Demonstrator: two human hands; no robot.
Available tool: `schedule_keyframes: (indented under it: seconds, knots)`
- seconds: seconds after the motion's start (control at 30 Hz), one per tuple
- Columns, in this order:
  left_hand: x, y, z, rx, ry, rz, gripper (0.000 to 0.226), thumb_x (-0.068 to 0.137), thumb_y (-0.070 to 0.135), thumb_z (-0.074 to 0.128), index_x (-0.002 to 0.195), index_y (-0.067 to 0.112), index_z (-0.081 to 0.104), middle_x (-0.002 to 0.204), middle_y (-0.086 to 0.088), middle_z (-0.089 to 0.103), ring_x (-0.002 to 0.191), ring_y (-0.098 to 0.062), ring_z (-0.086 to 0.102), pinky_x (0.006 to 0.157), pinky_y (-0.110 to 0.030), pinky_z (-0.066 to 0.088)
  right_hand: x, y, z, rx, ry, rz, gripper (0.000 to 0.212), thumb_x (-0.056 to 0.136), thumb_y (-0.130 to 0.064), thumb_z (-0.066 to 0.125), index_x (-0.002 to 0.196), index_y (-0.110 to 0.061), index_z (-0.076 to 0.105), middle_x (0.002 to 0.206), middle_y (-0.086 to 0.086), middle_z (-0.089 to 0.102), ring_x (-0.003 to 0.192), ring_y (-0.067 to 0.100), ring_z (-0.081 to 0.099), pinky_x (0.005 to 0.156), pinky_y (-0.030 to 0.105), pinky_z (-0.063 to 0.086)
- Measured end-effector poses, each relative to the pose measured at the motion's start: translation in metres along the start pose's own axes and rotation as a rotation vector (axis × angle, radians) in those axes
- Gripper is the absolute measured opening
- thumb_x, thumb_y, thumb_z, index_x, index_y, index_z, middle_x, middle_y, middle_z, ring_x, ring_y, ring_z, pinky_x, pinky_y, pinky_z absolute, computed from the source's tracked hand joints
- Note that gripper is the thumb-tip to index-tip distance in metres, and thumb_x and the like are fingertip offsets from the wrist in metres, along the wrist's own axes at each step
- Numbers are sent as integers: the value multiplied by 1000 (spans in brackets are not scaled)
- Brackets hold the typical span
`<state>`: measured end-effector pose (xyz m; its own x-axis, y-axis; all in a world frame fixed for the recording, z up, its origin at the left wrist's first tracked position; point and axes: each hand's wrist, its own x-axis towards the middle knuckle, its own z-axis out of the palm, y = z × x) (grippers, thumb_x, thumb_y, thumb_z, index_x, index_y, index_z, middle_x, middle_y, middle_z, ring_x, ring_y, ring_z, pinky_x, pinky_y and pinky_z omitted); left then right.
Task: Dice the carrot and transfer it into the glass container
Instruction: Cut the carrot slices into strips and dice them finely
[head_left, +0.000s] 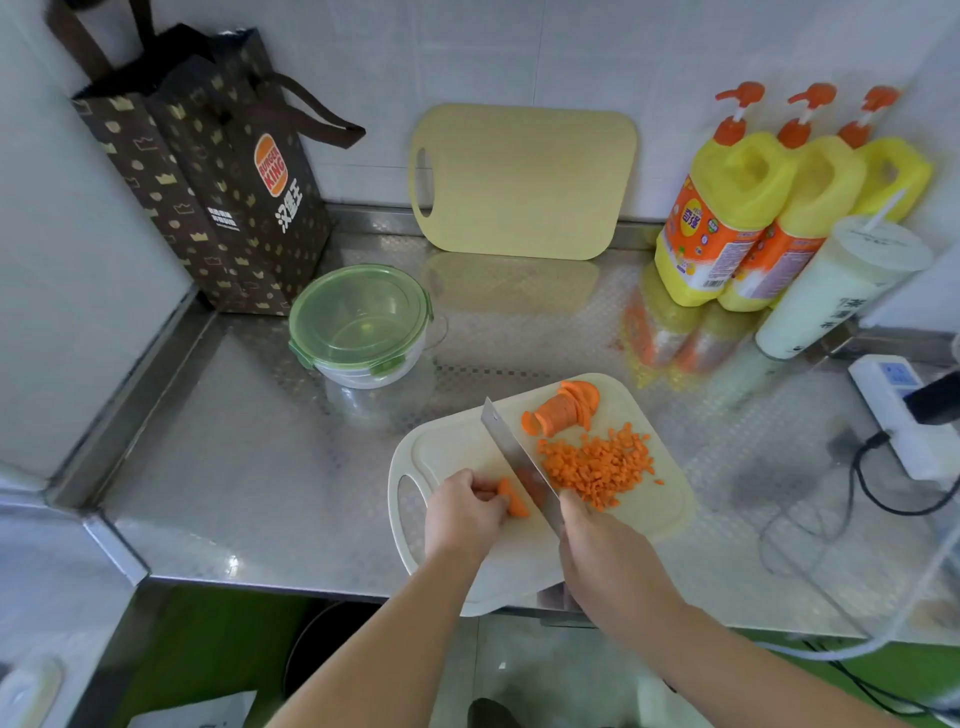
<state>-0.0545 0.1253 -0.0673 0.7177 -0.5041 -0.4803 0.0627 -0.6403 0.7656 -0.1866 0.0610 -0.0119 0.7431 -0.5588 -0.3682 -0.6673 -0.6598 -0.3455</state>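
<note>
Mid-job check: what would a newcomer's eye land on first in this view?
The orange heap of diced carrot on the white cutting board at the front of the counter, where the right hand holds the knife and the left hand pinches a carrot piece beside it. Then the three yellow bottles at the back right, and the glass container, green lid on, behind and left of the board.
</note>
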Motion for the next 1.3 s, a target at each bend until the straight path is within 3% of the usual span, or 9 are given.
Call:
schedule_keyframes:
  seconds: [0.07, 0.17, 0.27, 0.47, 0.77, 0.93, 1.1, 1.3]
  knots:
    - [-1, 0, 0, -9, 0, -3, 9, 84, 17, 64, 86, 26, 62, 81, 9, 68, 84, -11, 64, 62, -21, 44, -5, 0, -3, -29, 3, -12, 33, 84, -13, 60, 108, -18, 37, 88, -3, 64, 71, 19, 61, 67, 33, 52]
    - [-2, 0, 0, -39, -3, -15, 9, 84, 17, 63, 84, 26, 63, 82, 8, 70, 85, -12, 66, 71, -25, 51, -11, -3, -4, -104, 8, -54, 40, 89, -19, 61, 121, -15, 37, 97, -4, 59, 72, 17, 52, 60, 28, 40]
    - [-3, -1, 0, -55, 3, -23, 12, 82, 16, 63, 80, 28, 63, 81, 6, 71, 83, -13, 67, 76, -29, 54, -15, -5, 2, -148, 4, -64, 37, 93, -16, 53, 125, -15, 35, 102, -3, 58, 84, 20, 59, 61, 28, 35]
    - [0, -2, 1, -29, 28, -34, 12, 82, 15, 63, 85, 26, 63, 81, 7, 71, 83, -13, 66, 71, -25, 52, -14, -4, 10, -145, 8, -45, 34, 92, -13, 52, 123, -15, 38, 97, -3, 59, 75, 18, 56, 60, 26, 37]
    - [0, 0, 0, -2, 27, -47, 9, 82, 15, 63, 87, 21, 65, 82, 8, 70, 83, -11, 65, 67, -23, 46, -4, -9, 18, -175, -25, -24, 27, 92, -10, 53, 117, -14, 42, 103, -2, 60, 81, 17, 61, 59, 25, 36]
    - [-2, 1, -1, -10, 24, -47, 8, 83, 15, 62, 88, 21, 64, 83, 8, 69, 84, -12, 64, 68, -22, 47, 4, -11, 14, -124, -19, 0, 37, 89, -4, 51, 123, -12, 39, 88, -2, 53, 73, 21, 56, 62, 28, 39]
    - [-4, -1, 1, -10, 32, -16, 8, 81, 18, 65, 88, 22, 67, 83, 9, 70, 85, -9, 64, 67, -20, 46, 3, -11, 3, -67, 18, 26, 27, 85, -5, 55, 100, -17, 36, 86, -2, 57, 75, 24, 59, 59, 30, 38]
    - [-5, 0, 1, -20, 44, -16, 11, 82, 15, 62, 84, 26, 64, 83, 8, 70, 85, -11, 64, 69, -21, 47, -9, -10, 7, -129, 15, -26, 40, 93, -15, 55, 128, -14, 36, 101, -2, 61, 84, 18, 62, 62, 27, 38]
